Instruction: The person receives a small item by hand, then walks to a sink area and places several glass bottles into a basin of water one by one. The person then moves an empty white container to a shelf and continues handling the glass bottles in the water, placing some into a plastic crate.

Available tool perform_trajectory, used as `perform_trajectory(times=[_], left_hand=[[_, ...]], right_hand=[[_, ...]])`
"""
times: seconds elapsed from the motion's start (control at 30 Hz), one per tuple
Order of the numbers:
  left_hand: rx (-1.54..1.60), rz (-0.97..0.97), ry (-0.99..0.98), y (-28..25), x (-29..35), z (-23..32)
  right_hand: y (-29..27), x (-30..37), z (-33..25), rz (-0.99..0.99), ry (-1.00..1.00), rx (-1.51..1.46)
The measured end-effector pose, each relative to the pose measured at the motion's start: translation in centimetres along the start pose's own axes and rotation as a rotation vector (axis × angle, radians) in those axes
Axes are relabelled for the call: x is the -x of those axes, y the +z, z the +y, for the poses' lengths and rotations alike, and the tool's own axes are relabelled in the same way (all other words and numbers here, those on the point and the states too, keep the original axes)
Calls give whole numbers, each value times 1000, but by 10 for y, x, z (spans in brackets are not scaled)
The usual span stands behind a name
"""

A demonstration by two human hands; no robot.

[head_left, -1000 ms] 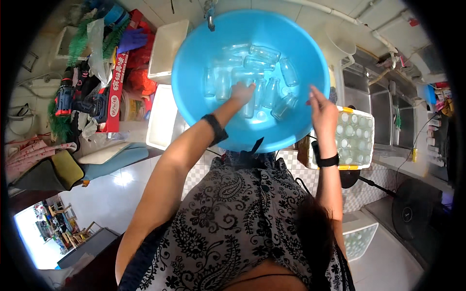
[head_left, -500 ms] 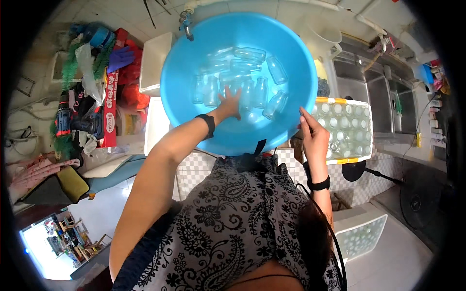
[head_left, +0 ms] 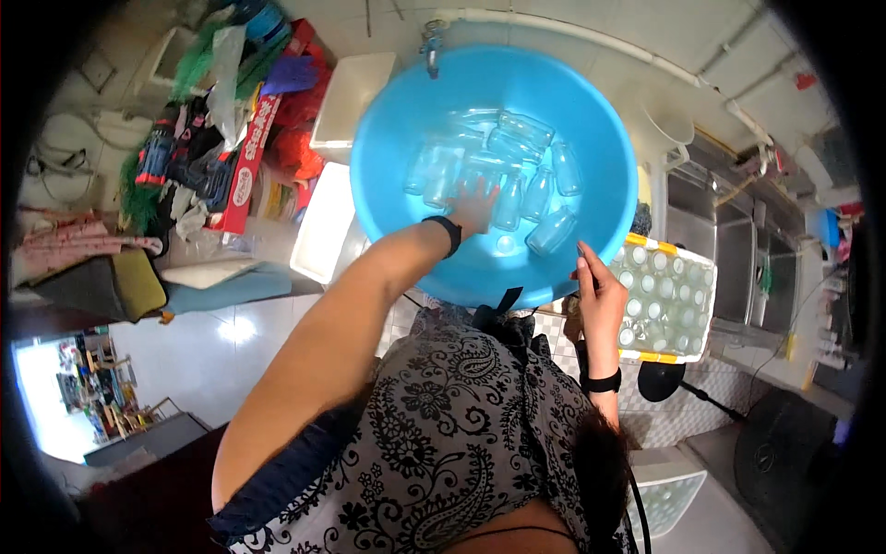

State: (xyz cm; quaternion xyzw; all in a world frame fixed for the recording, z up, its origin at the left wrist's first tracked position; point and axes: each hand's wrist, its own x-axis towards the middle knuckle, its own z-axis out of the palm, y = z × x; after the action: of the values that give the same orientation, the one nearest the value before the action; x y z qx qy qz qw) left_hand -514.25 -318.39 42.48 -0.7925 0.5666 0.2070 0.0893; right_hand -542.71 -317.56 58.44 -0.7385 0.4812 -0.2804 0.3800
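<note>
Clear glass bottles (head_left: pixel 552 231) lie in a large round blue basin (head_left: pixel 388 129), several of them heaped toward its far side. Over the heap my left hand (head_left: pixel 474 205) reaches in, fingers spread and palm down. Its fingertips are close to the bottles, none of which is gripped. My right hand (head_left: pixel 604 294) is at the basin's near right rim, thumb and index finger brought together over the edge. Its other fingers are mostly hidden. Both wrists wear black bands.
A white crate with yellow handles (head_left: pixel 669 351) full of bottles stands right of the basin, another crate (head_left: pixel 666 503) lower right. Beyond are a steel sink (head_left: pixel 706 217) and a floor fan (head_left: pixel 784 452). A tap (head_left: pixel 432 51) hangs behind; white tubs (head_left: pixel 325 217) and clutter lie left.
The whole view has shifted and turned, with the basin now farther right and lower. My left hand stays over the bottles with its fingers spread; the right stays at the rim.
</note>
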Motion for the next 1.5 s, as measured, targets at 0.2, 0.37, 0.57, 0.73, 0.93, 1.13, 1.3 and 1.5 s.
perform_trajectory(times=[0.2, 0.37, 0.57, 0.73, 0.93, 1.13, 1.3, 1.5], left_hand=[[417, 492, 332, -124, 105, -53], [402, 823, -350, -99, 175, -205], [388, 847, -387, 8, 166, -295], [193, 740, -361, -60, 117, -284], [-40, 808, -151, -52, 50, -349], [-17, 784, -84, -49, 59, -342], [140, 888, 6, -47, 80, -338], [233, 704, 4, -58, 136, -324]], right_hand=[[7, 10, 1, -21, 30, 16], [31, 7, -11, -74, -25, 64], [78, 0, -55, -184, -132, 99], [118, 4, -96, -248, -201, 186], [152, 34, -134, -218, -213, 181], [161, 62, -126, -224, -173, 192], [155, 63, -134, -234, -230, 200], [142, 68, -121, -280, -248, 120]])
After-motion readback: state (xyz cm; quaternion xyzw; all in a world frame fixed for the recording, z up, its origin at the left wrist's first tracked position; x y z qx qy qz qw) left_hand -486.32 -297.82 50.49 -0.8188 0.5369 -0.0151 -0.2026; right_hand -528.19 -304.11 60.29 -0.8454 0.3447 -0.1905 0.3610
